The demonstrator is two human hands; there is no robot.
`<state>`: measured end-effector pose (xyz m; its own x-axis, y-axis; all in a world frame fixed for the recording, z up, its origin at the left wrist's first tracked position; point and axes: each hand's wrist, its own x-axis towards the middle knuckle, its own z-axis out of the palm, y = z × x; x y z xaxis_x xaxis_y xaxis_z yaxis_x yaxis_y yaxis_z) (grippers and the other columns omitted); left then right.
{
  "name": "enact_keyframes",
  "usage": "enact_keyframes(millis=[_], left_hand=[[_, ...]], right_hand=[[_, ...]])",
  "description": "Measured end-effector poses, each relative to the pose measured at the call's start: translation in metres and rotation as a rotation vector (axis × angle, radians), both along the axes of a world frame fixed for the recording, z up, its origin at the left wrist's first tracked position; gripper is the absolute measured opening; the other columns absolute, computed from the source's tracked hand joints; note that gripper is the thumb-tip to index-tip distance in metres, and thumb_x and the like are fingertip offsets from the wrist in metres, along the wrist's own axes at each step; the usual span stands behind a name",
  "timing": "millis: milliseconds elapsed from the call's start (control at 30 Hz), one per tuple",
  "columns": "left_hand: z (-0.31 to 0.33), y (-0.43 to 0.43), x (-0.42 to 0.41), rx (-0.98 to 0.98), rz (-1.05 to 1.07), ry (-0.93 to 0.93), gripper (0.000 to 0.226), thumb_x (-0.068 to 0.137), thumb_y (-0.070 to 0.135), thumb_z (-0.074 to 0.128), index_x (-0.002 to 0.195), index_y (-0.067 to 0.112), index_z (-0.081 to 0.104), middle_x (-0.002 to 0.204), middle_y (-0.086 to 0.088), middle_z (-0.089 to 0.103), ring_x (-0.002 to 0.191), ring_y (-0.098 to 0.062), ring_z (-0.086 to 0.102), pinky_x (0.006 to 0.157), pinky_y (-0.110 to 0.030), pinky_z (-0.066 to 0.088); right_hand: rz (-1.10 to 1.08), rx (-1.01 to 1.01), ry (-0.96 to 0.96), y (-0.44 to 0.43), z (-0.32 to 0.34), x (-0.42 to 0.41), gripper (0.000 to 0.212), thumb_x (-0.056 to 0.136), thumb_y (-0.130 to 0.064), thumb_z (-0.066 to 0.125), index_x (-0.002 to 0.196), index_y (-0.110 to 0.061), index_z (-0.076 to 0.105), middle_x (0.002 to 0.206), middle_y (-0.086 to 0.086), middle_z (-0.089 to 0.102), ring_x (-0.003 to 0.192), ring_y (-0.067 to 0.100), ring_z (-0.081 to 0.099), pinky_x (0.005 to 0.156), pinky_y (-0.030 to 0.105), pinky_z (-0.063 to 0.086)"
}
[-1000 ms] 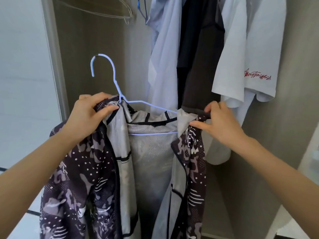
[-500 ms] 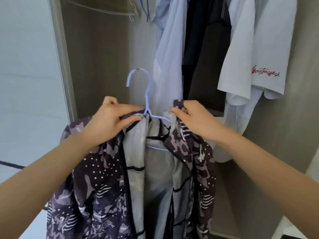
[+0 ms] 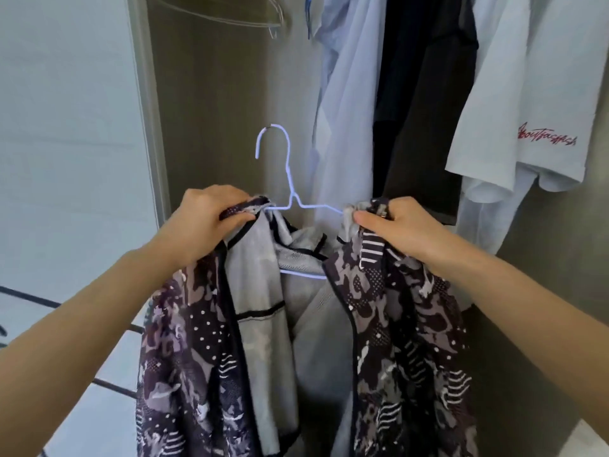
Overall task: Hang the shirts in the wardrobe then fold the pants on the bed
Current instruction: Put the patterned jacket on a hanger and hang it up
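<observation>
At the open wardrobe (image 3: 211,103), your left hand (image 3: 207,222) is gripping one shoulder of a camouflage-print shirt (image 3: 188,357), fingers curled round the cloth. The shirt is hanging on a pale blue wire hanger (image 3: 289,179), hook in mid-air. Your right hand (image 3: 405,229) is pinching the other shoulder, beside a light blue shirt (image 3: 346,110), black garment (image 3: 425,94) and white T-shirt (image 3: 527,94) hanging inside.

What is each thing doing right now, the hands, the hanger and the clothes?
patterned jacket, front open, held up
left hand, gripping one shoulder of it
right hand, gripping the other shoulder
blue hanger, inside the jacket, hook free
light blue shirt, hanging
black shirt, hanging
white T-shirt, hanging
empty hanger, bare
</observation>
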<state>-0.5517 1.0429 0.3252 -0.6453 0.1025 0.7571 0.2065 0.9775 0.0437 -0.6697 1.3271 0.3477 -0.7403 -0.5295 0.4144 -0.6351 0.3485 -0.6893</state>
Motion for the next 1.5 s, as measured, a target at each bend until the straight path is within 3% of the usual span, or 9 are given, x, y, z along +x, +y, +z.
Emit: enact_keyframes(millis=[100, 333, 500, 633, 733, 900, 1200, 1367, 1500], left_hand=[[0.006, -0.012, 0.010, 0.030, 0.146, 0.048, 0.018, 0.096, 0.014, 0.061, 0.108, 0.006, 0.071, 0.102, -0.010, 0.068, 0.094, -0.029, 0.063, 0.083, -0.022, 0.040], [0.011, -0.014, 0.009, 0.425, 0.267, -0.033, 0.018, 0.099, 0.023, 0.054, 0.101, 0.009, 0.065, 0.085, -0.007, 0.061, 0.084, -0.030, 0.057, 0.073, -0.032, 0.038], [0.014, -0.008, 0.003, 0.418, 0.318, -0.012, 0.020, 0.099, 0.023, 0.052, 0.106, 0.010, 0.065, 0.099, -0.013, 0.068, 0.096, -0.036, 0.059, 0.079, -0.035, 0.043], [0.019, -0.002, 0.007, 0.282, 0.446, 0.040, 0.019, 0.099, 0.030, 0.047, 0.107, 0.018, 0.058, 0.100, -0.016, 0.068, 0.092, -0.043, 0.059, 0.075, -0.046, 0.050], [0.024, 0.012, 0.008, 0.251, 0.469, 0.044, 0.020, 0.099, 0.030, 0.044, 0.108, 0.017, 0.056, 0.100, -0.020, 0.066, 0.090, -0.045, 0.058, 0.074, -0.048, 0.050], [0.022, 0.048, -0.002, 0.391, 0.344, -0.093, 0.016, 0.094, 0.025, 0.051, 0.098, 0.014, 0.060, 0.099, -0.022, 0.066, 0.095, -0.046, 0.060, 0.079, -0.044, 0.051], [-0.008, 0.146, -0.022, 0.494, -0.076, -0.185, 0.006, 0.096, 0.015, 0.056, 0.101, 0.018, 0.056, 0.095, -0.002, 0.067, 0.088, -0.019, 0.062, 0.067, -0.016, 0.035], [0.009, 0.122, -0.016, 0.266, -0.083, -0.499, 0.046, 0.082, 0.069, 0.052, 0.085, 0.025, 0.065, 0.076, 0.003, 0.067, 0.073, -0.014, 0.065, 0.076, -0.028, 0.051], [0.032, 0.082, -0.022, 0.120, 0.203, 0.014, 0.054, 0.068, 0.069, 0.067, 0.078, 0.017, 0.053, 0.081, 0.000, 0.056, 0.078, -0.021, 0.053, 0.078, -0.038, 0.045]], right_hand=[[-0.099, -0.027, -0.082, 0.014, 0.006, -0.008, 0.045, 0.085, -0.037, 0.071, 0.094, 0.008, 0.069, 0.081, 0.016, 0.070, 0.070, 0.019, 0.064, 0.065, 0.029, 0.048], [-0.362, 0.275, 0.119, 0.032, 0.022, -0.016, 0.056, 0.076, -0.055, 0.072, 0.054, -0.011, 0.044, 0.054, 0.003, 0.046, 0.052, 0.016, 0.045, 0.048, 0.028, 0.029], [-0.386, 0.218, 0.417, 0.032, 0.013, -0.019, 0.058, 0.084, -0.056, 0.062, 0.115, -0.012, 0.041, 0.079, -0.002, 0.052, 0.071, 0.018, 0.051, 0.060, 0.033, 0.039], [-0.239, 0.380, 0.700, 0.036, 0.008, -0.014, 0.065, 0.093, -0.051, 0.050, 0.150, -0.035, 0.022, 0.060, -0.006, 0.051, 0.057, 0.015, 0.054, 0.058, 0.036, 0.046], [-0.283, 0.384, 0.866, 0.035, 0.004, -0.013, 0.035, 0.094, -0.052, 0.046, 0.114, -0.029, 0.065, 0.067, -0.003, 0.064, 0.065, 0.021, 0.061, 0.057, 0.033, 0.044], [-0.452, 0.417, 0.766, 0.016, -0.005, -0.016, 0.037, 0.096, -0.046, 0.047, 0.079, -0.022, 0.070, 0.057, -0.006, 0.049, 0.059, 0.020, 0.048, 0.047, 0.028, 0.024], [-0.397, 0.197, 0.704, -0.001, 0.003, -0.009, 0.035, 0.096, -0.044, 0.048, 0.080, -0.020, 0.069, 0.066, -0.001, 0.060, 0.064, 0.021, 0.054, 0.056, 0.031, 0.037], [-0.287, -0.041, 0.655, 0.015, 0.010, -0.014, 0.030, 0.092, -0.049, 0.055, 0.084, -0.026, 0.072, 0.069, -0.007, 0.067, 0.066, 0.012, 0.060, 0.064, 0.031, 0.046], [-0.190, -0.138, 0.559, 0.029, 0.016, -0.019, 0.032, 0.091, -0.044, 0.059, 0.079, -0.017, 0.072, 0.068, 0.000, 0.066, 0.063, 0.014, 0.055, 0.063, 0.025, 0.042]])
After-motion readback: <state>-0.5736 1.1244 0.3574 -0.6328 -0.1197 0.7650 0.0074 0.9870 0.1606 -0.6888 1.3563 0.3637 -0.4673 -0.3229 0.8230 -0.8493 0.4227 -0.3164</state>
